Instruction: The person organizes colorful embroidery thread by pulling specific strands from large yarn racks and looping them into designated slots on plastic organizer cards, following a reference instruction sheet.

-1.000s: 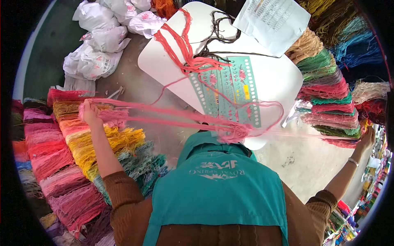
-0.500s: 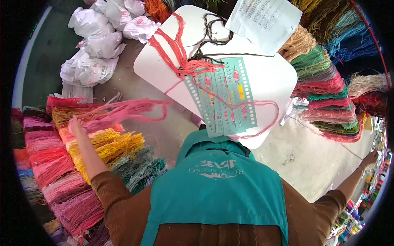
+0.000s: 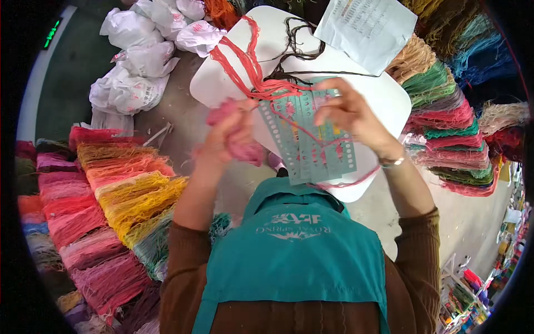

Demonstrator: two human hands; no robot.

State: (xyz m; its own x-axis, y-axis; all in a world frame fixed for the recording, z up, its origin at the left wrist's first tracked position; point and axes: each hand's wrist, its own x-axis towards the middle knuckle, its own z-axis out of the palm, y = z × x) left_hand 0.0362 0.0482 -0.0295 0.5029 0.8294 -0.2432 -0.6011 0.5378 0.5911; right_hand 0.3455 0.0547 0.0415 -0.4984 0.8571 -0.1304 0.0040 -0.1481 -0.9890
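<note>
My left hand is closed around a gathered bunch of pink thread, held beside the left edge of the white board. Over the board my right hand hovers with bent fingers apart and nothing visible in them. Beneath it lie green cards with punched holes and pink floral prints, partly hidden by that hand. Coral-red thread runs across the board to the top of the cards. A dark thread lies behind it. One loose pink strand crosses the cards.
A printed paper sheet lies on the board's far right corner. Rows of coloured thread skeins line the left, and more skeins hang at the right. White plastic bags sit at upper left.
My left hand has come from the left skeins toward the board, its pink thread now bunched up. My right hand has swung in from the far right to above the cards.
</note>
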